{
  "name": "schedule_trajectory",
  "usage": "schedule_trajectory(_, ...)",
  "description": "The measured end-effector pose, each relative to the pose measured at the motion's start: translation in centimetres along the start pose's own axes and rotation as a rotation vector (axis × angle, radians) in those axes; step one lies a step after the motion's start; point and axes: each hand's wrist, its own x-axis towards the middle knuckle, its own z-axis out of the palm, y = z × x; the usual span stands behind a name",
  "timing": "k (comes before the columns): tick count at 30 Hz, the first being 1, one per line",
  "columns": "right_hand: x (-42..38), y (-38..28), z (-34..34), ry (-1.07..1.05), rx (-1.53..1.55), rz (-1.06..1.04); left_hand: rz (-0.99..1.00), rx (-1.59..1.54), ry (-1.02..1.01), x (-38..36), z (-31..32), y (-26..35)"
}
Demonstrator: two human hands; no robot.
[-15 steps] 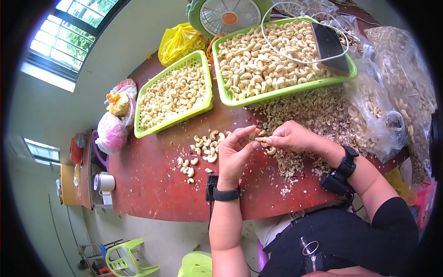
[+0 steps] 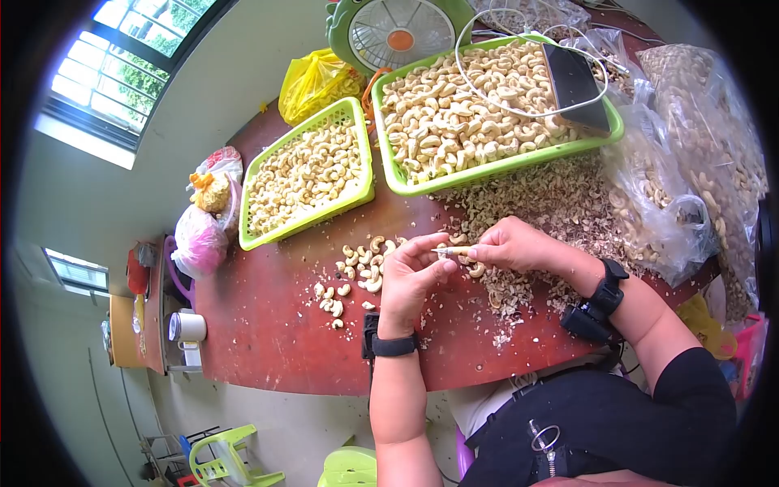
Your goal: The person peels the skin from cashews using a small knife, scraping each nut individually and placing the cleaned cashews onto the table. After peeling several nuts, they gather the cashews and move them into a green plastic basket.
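In my right hand [image 2: 505,245] is a thin tool with a light tan handle [image 2: 457,251], which looks like a small knife. Its narrow tip points left into the curled fingers of my left hand [image 2: 412,272]. My left thumb and fingers bend around that tip; what they grip is too small to make out. Loose cashew kernels [image 2: 372,284] lie on the red table beside my left hand, with a few more [image 2: 334,308] further left. Several cashews [image 2: 475,269] lie under my right fingers, at the edge of a heap of papery skin flakes [image 2: 531,195].
Two green baskets of cashews, one smaller [image 2: 367,191] and one larger [image 2: 495,172], stand behind my hands. A phone [image 2: 578,89] with a white cable rests on the larger one. Plastic bags [image 2: 661,195] crowd the right; a fan [image 2: 399,36] and yellow bag [image 2: 318,85] stand behind.
My left fingers and thumb have spread a little further apart around the tool's tip. The tool now shows more of its length. The view has shifted slightly.
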Motion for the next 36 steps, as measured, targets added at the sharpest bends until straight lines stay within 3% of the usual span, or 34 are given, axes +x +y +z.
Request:
schedule_trajectory(12,0.0,0.0,0.1,-0.029,-0.085,-0.036,0.243,0.109,-0.103,0.2,0.0,-0.4)
schedule_trajectory(15,0.1,0.2,-0.1,0.015,-0.153,-0.057,0.178,0.131,-0.073,-0.1,0.4,0.1)
schedule_trajectory(17,0.1,0.2,-0.1,0.014,-0.164,0.027,0.023,0.118,-0.017,-0.3,0.7,0.5)
schedule_trajectory(26,-0.5,-0.6,0.1,0.096,-0.184,-0.006,-0.106,0.048,-0.076,0.0,-0.8,-0.1)
schedule_trajectory(36,-0.6,-0.7,-0.1,0.041,-0.129,0.041,-0.064,-0.071,-0.083,0.3,-0.7,-0.6)
